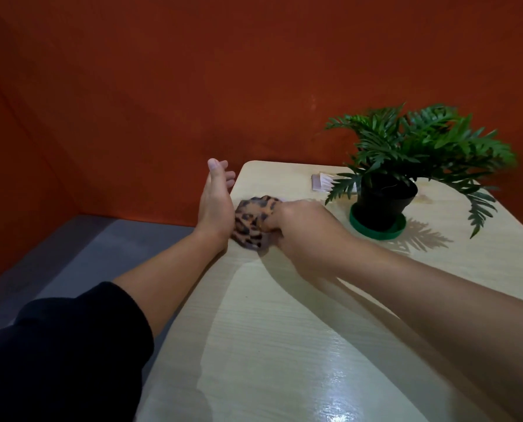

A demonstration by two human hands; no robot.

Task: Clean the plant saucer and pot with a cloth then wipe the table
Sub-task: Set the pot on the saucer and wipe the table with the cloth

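At two o'clock from the right hand (296, 226) gripping a leopard-print cloth (252, 219) on the pale wood bench (284, 330), a black potted fern (386, 196) fills its green saucer (376, 231); left hand (216, 205) wide open

Left hand (216, 205) open, fingers together and cupped, palm facing right, held edge-on at the side, thumb up. Left forearm bare, dark sleeve (71, 345) pushed up near the elbow. Right hand (299, 229) closed, knuckles up, fingers curled in a grip. Right forearm bare, reaching in from lower right.
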